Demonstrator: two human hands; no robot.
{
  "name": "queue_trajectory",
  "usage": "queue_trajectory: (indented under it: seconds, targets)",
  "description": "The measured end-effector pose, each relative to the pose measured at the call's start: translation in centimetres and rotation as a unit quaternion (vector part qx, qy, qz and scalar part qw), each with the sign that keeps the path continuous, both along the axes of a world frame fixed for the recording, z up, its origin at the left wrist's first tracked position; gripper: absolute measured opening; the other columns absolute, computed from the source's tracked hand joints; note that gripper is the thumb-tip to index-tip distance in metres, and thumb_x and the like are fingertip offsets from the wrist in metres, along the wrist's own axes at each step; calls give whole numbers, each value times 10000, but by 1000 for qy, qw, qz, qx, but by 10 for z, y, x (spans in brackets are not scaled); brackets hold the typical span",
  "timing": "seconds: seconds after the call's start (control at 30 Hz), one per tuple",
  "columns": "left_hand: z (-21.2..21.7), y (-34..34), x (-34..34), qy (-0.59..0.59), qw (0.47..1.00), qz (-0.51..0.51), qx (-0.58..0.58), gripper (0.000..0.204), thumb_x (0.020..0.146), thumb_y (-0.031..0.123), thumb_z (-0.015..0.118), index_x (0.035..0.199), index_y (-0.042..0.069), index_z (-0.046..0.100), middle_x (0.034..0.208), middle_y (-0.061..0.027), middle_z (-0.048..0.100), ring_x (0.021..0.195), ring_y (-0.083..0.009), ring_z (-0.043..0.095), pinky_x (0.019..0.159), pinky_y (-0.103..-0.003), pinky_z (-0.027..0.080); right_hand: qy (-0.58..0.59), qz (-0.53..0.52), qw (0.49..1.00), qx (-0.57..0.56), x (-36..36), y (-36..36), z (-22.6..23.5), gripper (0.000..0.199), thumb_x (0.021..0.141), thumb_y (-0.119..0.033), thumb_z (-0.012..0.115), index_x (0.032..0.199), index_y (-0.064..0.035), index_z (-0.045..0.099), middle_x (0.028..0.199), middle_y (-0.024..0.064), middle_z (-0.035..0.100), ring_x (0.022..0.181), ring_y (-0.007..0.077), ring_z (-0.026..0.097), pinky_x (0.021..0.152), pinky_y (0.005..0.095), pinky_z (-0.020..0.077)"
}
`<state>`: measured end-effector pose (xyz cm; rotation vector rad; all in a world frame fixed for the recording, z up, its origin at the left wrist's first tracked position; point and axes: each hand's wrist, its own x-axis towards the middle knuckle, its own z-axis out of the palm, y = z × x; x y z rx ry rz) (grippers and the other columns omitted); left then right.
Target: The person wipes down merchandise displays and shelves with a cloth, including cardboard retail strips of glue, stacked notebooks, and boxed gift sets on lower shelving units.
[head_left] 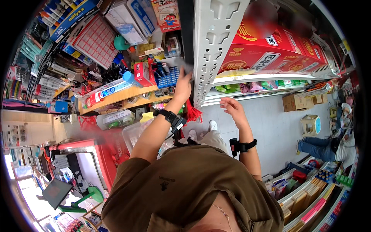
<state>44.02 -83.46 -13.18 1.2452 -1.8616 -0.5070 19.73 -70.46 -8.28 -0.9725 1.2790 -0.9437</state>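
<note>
My left hand [184,86] reaches up to the shelf beside the white perforated upright [210,42]. Its fingers close on a grey, cloth-like thing [187,66], smeared by motion. Just left of that hand is a blue gridded basket [168,79], with a red box [143,73] and a blue cylinder [128,77] farther left. My right hand [234,109] hangs in the air below the white shelf, fingers apart and slightly bent, holding nothing. Both wrists carry black straps with small devices.
Large red gift boxes [270,50] fill the right-hand shelf, above several coloured packets [255,86]. Cardboard boxes [295,103] and a stool [310,125] stand on the floor at right, near another person [328,149]. Red strands [192,113] hang below the left shelf. Stocked shelves [309,189] lie lower right.
</note>
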Motion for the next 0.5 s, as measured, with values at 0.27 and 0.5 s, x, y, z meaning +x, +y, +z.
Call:
queue_trajectory:
  seconds: [0.27,0.5]
  targets:
    - [82,5,31,140,979,67,129,350,869,53,540,1204,-49,527,1170,-154,607,1082,-214,568,925,-311,429,25,-4,999,22,-21,15,-11,297,907,-185,550,1188,-106,604,1088,7,645,976,116,606,816,259,443]
    - [188,37,-32,177,972,-12,-152,572,764,-56,434,1335,-35,421,1442,-255,358,1285,-378,430,1054,-367,329,13,7,1000,25,-26,17,-7,295,927,-191,543,1198,-87,596,1104,21,643,986,122,607,827,263,447]
